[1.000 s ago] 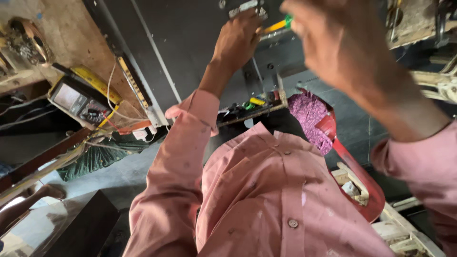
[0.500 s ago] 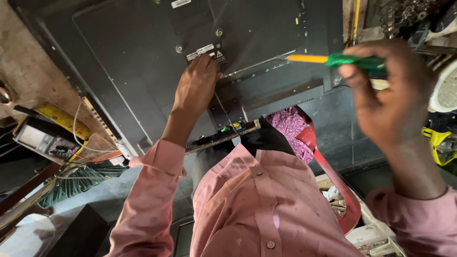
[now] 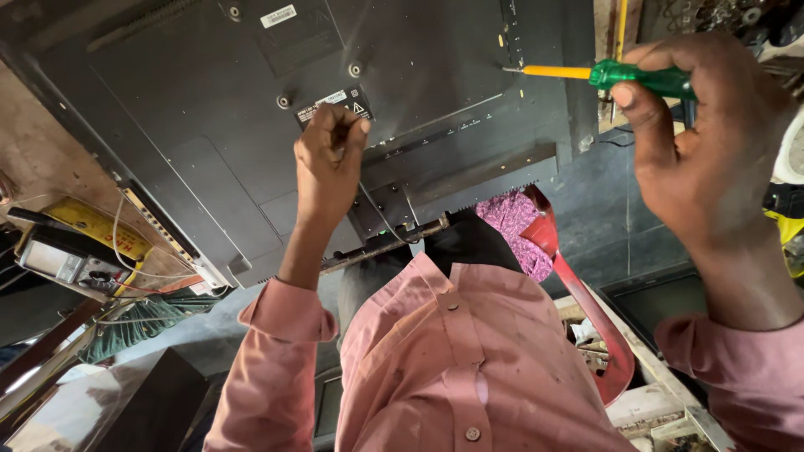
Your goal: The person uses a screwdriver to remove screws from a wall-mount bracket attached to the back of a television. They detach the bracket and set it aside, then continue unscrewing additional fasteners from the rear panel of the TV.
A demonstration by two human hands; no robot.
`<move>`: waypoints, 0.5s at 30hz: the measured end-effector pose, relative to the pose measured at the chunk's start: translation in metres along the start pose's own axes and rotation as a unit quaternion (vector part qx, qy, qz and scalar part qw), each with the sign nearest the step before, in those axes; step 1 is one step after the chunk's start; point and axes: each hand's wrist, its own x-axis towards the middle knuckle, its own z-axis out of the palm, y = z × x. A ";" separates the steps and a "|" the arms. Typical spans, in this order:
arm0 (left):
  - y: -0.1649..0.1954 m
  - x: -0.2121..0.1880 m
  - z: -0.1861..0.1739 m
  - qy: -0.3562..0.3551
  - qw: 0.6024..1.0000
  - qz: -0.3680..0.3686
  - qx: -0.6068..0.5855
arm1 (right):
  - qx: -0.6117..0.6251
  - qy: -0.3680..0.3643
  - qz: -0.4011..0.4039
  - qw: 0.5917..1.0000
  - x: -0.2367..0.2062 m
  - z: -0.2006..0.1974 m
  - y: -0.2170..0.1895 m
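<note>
Up close, the right hand [image 3: 703, 142] is clamped around the green handle of a screwdriver [image 3: 624, 77], whose yellow shaft points left with its tip touching the dark back panel of a flat television [image 3: 209, 109] near the panel's right edge. Fingers and thumb wrap the handle fully, so that hand is closed on the tool. Well apart from it, the left hand [image 3: 328, 159] is raised against the middle of the same panel, its fingers curled together just under a small white-edged label [image 3: 335, 100]; whether something small is pinched between the fingertips I cannot tell. Both arms wear pink sleeves, and a pink buttoned shirt [image 3: 469, 368] fills the lower middle of the view. A metal bracket [image 3: 385, 218] sits at the lower edge of the panel, just beside the left wrist. To the right of it lie a purple patterned cloth [image 3: 507, 222] and a red curved plastic piece [image 3: 586, 310]. At far left, a meter with a pale face [image 3: 63, 259] rests beside a yellow box [image 3: 92, 230] and loose wires
</note>
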 end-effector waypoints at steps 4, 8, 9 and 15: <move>-0.008 0.013 0.030 -0.040 0.982 -0.026 -0.182 | 0.007 -0.015 0.008 1.000 0.010 -0.003 -0.007; 0.000 0.030 0.079 -0.102 0.962 -0.051 -0.249 | 0.002 -0.042 0.011 0.999 0.030 -0.009 -0.027; 0.008 0.034 0.093 -0.120 0.968 -0.043 -0.215 | -0.010 -0.052 0.019 0.998 0.036 -0.010 -0.032; 0.062 0.050 0.132 -0.133 0.966 0.200 -0.094 | -0.169 -0.187 0.094 0.963 0.069 -0.020 -0.049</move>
